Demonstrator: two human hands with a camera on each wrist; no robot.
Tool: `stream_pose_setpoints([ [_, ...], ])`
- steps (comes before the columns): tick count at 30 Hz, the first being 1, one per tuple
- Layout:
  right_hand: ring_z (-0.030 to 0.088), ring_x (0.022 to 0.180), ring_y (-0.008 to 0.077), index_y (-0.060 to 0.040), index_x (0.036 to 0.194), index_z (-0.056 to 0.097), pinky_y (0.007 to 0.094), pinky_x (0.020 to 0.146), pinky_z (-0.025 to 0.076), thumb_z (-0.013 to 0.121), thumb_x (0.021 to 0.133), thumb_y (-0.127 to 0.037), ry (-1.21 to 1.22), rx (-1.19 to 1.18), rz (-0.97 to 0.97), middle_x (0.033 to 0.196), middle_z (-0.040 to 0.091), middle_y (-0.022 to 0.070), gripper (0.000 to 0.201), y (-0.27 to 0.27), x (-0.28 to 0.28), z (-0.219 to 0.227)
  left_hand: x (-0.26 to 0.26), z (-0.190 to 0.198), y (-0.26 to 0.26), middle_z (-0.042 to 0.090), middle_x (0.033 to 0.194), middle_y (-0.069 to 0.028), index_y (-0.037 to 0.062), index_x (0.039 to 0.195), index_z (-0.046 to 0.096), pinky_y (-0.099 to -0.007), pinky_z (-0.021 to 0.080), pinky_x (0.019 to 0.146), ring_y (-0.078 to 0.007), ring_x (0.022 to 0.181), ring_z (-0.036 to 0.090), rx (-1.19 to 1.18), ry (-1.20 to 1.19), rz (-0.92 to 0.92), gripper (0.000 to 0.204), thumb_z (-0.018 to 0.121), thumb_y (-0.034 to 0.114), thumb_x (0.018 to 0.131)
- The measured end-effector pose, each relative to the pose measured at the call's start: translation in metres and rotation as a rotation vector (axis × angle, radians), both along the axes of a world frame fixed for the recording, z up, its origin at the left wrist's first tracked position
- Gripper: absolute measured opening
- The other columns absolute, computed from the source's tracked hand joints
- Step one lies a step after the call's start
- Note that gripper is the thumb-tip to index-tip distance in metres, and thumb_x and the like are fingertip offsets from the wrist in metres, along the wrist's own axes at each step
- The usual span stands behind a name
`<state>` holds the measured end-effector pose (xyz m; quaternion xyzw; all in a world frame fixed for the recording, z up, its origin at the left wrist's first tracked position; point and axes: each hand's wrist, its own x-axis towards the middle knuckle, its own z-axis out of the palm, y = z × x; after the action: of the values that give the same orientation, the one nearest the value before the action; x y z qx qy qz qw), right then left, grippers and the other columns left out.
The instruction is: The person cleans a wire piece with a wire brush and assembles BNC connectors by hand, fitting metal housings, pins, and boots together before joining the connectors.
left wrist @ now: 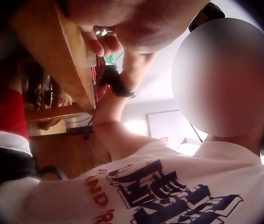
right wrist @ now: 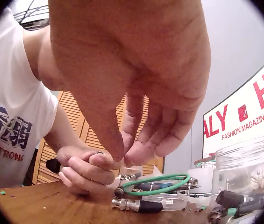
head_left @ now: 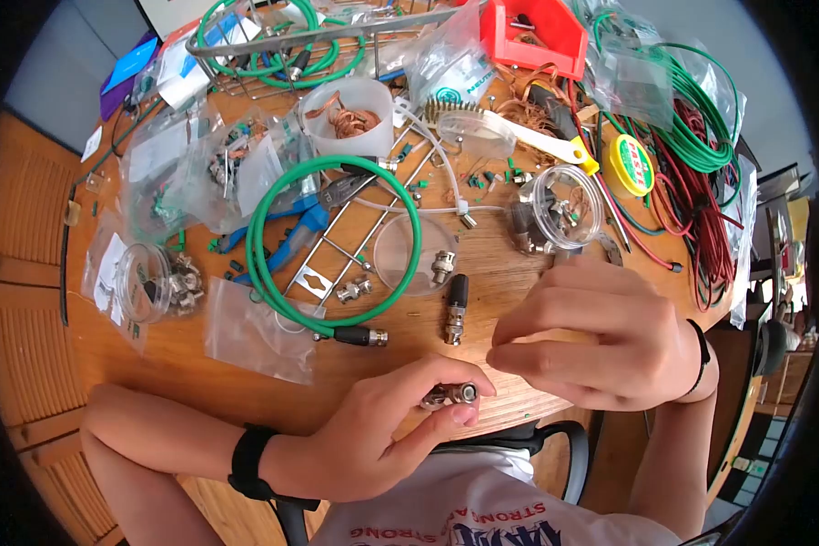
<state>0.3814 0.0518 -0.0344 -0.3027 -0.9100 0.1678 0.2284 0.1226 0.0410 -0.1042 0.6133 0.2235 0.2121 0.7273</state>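
In the head view my left hand (head_left: 373,437) grips a metal BNC connector (head_left: 449,395) between thumb and fingers, its round end facing right. My right hand (head_left: 601,332) is raised just to the right of it, fingers bent. From the right wrist view, the right thumb and fingertips (right wrist: 134,156) come close together; I cannot tell whether a small part is between them. A BNC plug with a black boot (head_left: 456,309) lies on the table between the hands. Behind it are a bare metal connector (head_left: 443,266) and a coiled green cable (head_left: 257,237) with black-booted ends.
A clear jar (head_left: 566,207) of connectors stands beyond the right hand. Another round container (head_left: 144,284) with metal connectors sits at left. Plastic bags (head_left: 259,329), a blue-handled tool (head_left: 291,238), a white brush (head_left: 541,141), a red bin (head_left: 534,41) and cable bundles (head_left: 701,118) crowd the wooden table.
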Motion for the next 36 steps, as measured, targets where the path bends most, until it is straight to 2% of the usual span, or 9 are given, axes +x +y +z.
stream_pose_setpoints([
  [2,0.065,0.072,0.0235,-0.0021,0.089,0.074,0.0342,0.063,0.05,0.076,0.085,-0.003,0.024,0.003,-0.022,0.096,0.073,0.0094,0.004,0.001,-0.004,-0.005,0.0,-0.001,0.002,0.064,0.109,-0.0114,-0.0036,0.126,0.054,-0.0292,0.056,0.085,-0.0143,0.096,0.065,0.024,-0.014,-0.013,0.019,0.054,0.001,0.108],
  [4,0.067,0.072,0.0244,-0.0024,0.09,0.074,0.0336,0.062,0.052,0.078,0.084,-0.002,0.153,-0.13,-0.06,0.093,0.073,0.0092,0.007,0.002,-0.006,-0.008,0.0,-0.001,0.002,0.064,0.109,-0.0116,-0.0035,0.126,0.054,-0.0294,0.056,0.085,-0.0141,0.097,0.065,-0.006,-0.016,-0.018,0.019,0.053,0.001,0.108],
  [7,0.069,0.071,0.0258,-0.002,0.092,0.074,0.0335,0.062,0.054,0.079,0.083,0.0,0.213,-0.254,-0.119,0.091,0.074,0.0088,0.011,-0.001,-0.005,-0.016,-0.001,0.001,0.004,0.064,0.109,-0.0123,-0.0034,0.127,0.052,-0.0297,0.055,0.084,-0.0141,0.097,0.065,-0.025,-0.017,-0.034,0.02,0.052,0.0,0.108],
  [13,0.07,0.07,0.0254,-0.0021,0.093,0.073,0.033,0.061,0.055,0.079,0.082,0.001,0.196,-0.329,-0.098,0.086,0.072,0.0079,0.013,-0.001,-0.002,-0.019,-0.002,0.003,0.004,0.063,0.111,-0.0138,-0.0041,0.127,0.05,-0.03,0.054,0.083,-0.0143,0.098,0.063,-0.058,-0.002,-0.044,0.02,0.05,0.0,0.107],
  [21,0.069,0.072,0.0255,-0.0023,0.093,0.072,0.0341,0.061,0.054,0.078,0.082,0.003,0.207,-0.295,-0.05,0.089,0.069,0.0083,0.013,0.001,-0.002,-0.022,-0.002,0.001,0.001,0.063,0.108,-0.0127,-0.0041,0.127,0.052,-0.0302,0.054,0.083,-0.0138,0.093,0.061,-0.018,0.009,-0.026,0.02,0.049,0.0,0.107],
  [23,0.069,0.072,0.0257,-0.0016,0.093,0.072,0.0341,0.06,0.053,0.077,0.082,0.003,0.212,-0.28,-0.024,0.09,0.069,0.0088,0.012,0.001,-0.003,-0.027,-0.003,0.004,0.001,0.069,0.117,-0.0171,-0.0042,0.128,0.057,-0.0333,0.055,0.092,-0.0241,0.106,0.071,-0.048,0.038,0.003,0.024,0.053,0.006,0.106],
  [26,0.067,0.071,0.0262,-0.0004,0.093,0.072,0.0347,0.059,0.052,0.078,0.084,-0.001,0.273,-0.24,0.006,0.089,0.067,0.0102,0.01,0.001,-0.004,-0.032,-0.006,0.004,0.006,0.069,0.117,-0.0169,-0.0042,0.128,0.058,-0.0334,0.054,0.093,-0.0253,0.107,0.07,0.064,0.049,-0.035,0.025,0.052,0.006,0.106],
  [31,0.064,0.067,0.0222,0.0016,0.095,0.077,0.0329,0.056,0.051,0.078,0.088,-0.004,0.324,-0.156,0.025,0.087,0.068,0.0095,0.009,0.001,-0.006,-0.032,-0.007,0.001,0.002,0.068,0.113,-0.0171,-0.0053,0.128,0.057,-0.0344,0.053,0.09,-0.0279,0.101,0.07,0.018,0.033,-0.006,0.025,0.051,0.008,0.107],
  [36,0.062,0.066,0.0191,0.0022,0.093,0.08,0.0303,0.054,0.049,0.082,0.084,-0.004,0.373,-0.074,0.084,0.084,0.07,0.0088,0.011,0.002,-0.007,-0.041,-0.007,0.006,0.006,0.067,0.109,-0.0177,-0.0065,0.127,0.056,-0.035,0.052,0.086,-0.0288,0.097,0.069,0.063,0.061,-0.045,0.026,0.051,0.009,0.107],
])
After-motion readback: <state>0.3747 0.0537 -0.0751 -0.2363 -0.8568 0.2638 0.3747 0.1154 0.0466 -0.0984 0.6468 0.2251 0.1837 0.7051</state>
